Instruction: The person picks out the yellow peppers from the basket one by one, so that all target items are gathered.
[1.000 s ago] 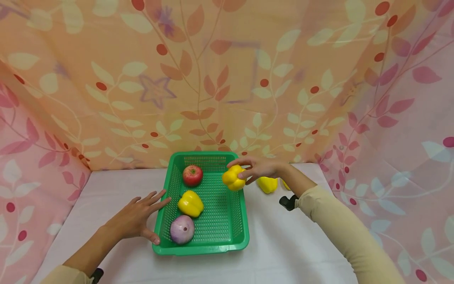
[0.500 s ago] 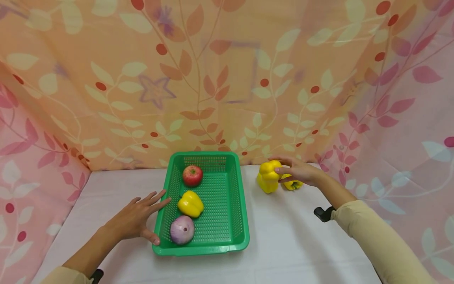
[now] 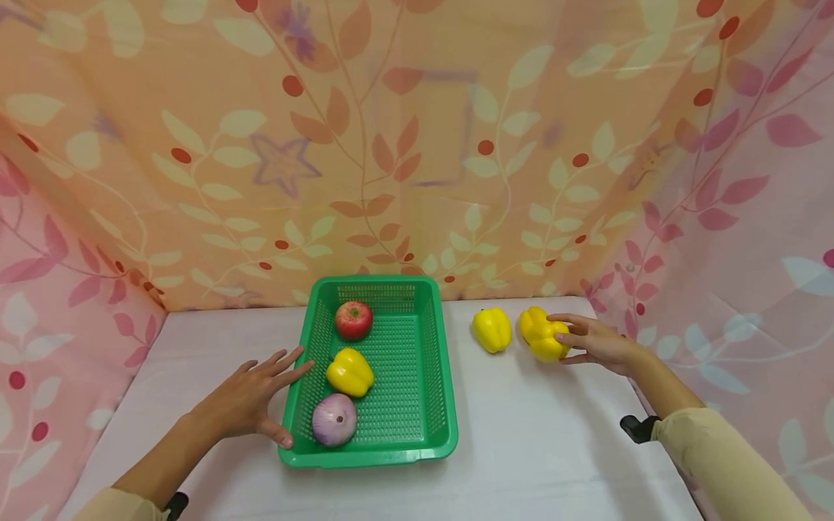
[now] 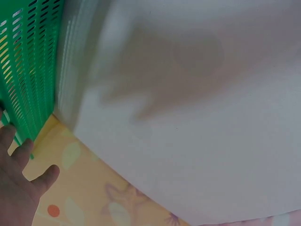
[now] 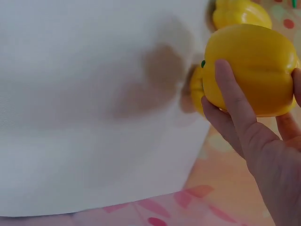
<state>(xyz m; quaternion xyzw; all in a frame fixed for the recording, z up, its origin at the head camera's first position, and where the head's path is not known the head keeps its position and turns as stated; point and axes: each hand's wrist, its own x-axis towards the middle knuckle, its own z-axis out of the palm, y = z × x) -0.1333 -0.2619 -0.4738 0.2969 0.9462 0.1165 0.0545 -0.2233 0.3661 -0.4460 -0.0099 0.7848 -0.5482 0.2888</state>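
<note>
My right hand (image 3: 601,346) grips a yellow bell pepper (image 5: 254,66) between thumb and fingers, above the right side of the table. A second yellow bell pepper (image 3: 533,320) is partly hidden behind the held one. Just left of these, a third yellow bell pepper (image 3: 491,331) lies on the white cloth. My left hand (image 3: 250,396) has its fingers spread at the left rim of a green plastic basket (image 3: 397,383). Inside the basket are a red apple (image 3: 354,321), a yellow bell pepper (image 3: 350,373) and a purple onion (image 3: 334,420), lined up along its left side.
White cloth (image 3: 515,449) covers the table. A patterned orange curtain (image 3: 365,159) hangs along the back edge, with pink patterned curtains at the left and right (image 3: 769,289). The basket's perforated wall (image 4: 33,61) shows in the left wrist view.
My right hand has carried the yellow bell pepper from over the basket's right rim to the right, past one pepper on the table to beside another. My left hand stays at the rim.
</note>
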